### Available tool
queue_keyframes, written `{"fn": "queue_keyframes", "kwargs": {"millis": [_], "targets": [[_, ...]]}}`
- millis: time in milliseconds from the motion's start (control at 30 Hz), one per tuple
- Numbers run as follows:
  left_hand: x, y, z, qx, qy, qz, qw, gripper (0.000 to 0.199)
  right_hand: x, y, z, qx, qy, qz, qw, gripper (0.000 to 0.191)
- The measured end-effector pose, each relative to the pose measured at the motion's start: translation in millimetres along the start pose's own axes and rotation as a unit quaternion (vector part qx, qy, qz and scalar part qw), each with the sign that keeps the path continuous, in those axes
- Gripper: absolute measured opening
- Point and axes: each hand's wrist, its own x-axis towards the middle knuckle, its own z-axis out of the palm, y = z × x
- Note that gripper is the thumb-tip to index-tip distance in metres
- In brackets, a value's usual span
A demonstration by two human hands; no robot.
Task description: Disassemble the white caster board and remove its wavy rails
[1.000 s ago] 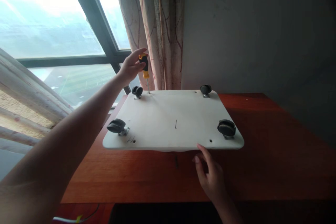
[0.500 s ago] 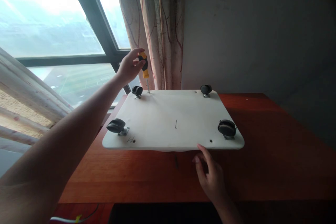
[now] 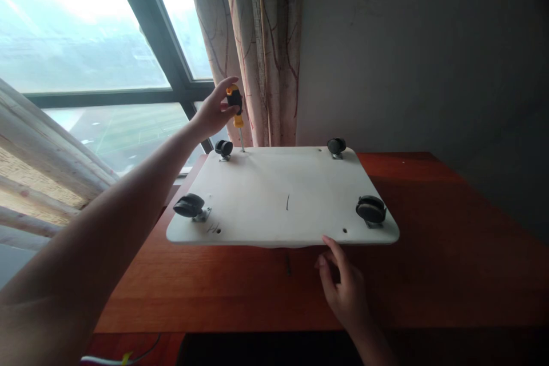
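Observation:
My left hand (image 3: 217, 107) is closed around the yellow and black handle of a screwdriver (image 3: 234, 100). The screwdriver stands nearly upright, its tip at a hole by the far left edge of a white board (image 3: 266, 189). Black casters (image 3: 189, 206) are fixed at the board's corners, wheels up; the far left caster (image 3: 223, 148) is just left of the tip. At the front edge, my right hand (image 3: 345, 286) rests its index fingertip on the board, thumb apart, holding nothing I can see.
The board lies on a reddish-brown wooden table (image 3: 433, 229), which extends to the right. Behind stand a curtain (image 3: 274, 57) and a grey wall (image 3: 407, 51). A window (image 3: 94, 46) is on the left. A pale cable (image 3: 103, 360) shows at the lower left.
My left hand's fingers have shifted slightly on the screwdriver handle, and the handle has turned a little. The board and my right hand have stayed in place.

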Motion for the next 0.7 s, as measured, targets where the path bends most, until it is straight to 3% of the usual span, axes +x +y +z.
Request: {"fn": "queue_keyframes", "kwargs": {"millis": [100, 167, 233, 367, 433, 533, 600, 700], "targets": [[-2, 2, -5.8, 0.106, 0.062, -0.018, 0.992, 0.064, 0, 0, 0, 0.004, 0.000, 0.000, 1.000, 0.044], [0, 4, -9.7, 0.152, 0.067, -0.028, 0.986, 0.060, 0, 0, 0, 0.007, 0.000, 0.003, 1.000, 0.044], [4, 4, -12.0, 0.142, 0.037, -0.022, 0.989, 0.055, -1, 2, 0, 0.010, -0.002, 0.008, 1.000, 0.043], [11, 2, -11.5, 0.022, -0.038, 0.016, 0.999, 0.056, -2, 6, 2, 0.014, -0.004, 0.013, 1.000, 0.043], [10, 4, -10.4, 0.038, -0.015, 0.012, 0.999, 0.055, -1, 6, 2, 0.014, -0.001, 0.011, 1.000, 0.042], [4, 11, -10.1, 0.159, 0.047, -0.008, 0.986, 0.052, -1, 5, 1, 0.015, 0.002, 0.008, 1.000, 0.042], [0, 13, -10.9, 0.200, 0.052, -0.012, 0.978, 0.048, 0, 4, 1, 0.018, 0.000, 0.012, 1.000, 0.042], [0, 9, -11.9, 0.122, 0.023, -0.001, 0.992, 0.045, -1, 3, 1, 0.018, -0.008, 0.022, 1.000, 0.042]]}}
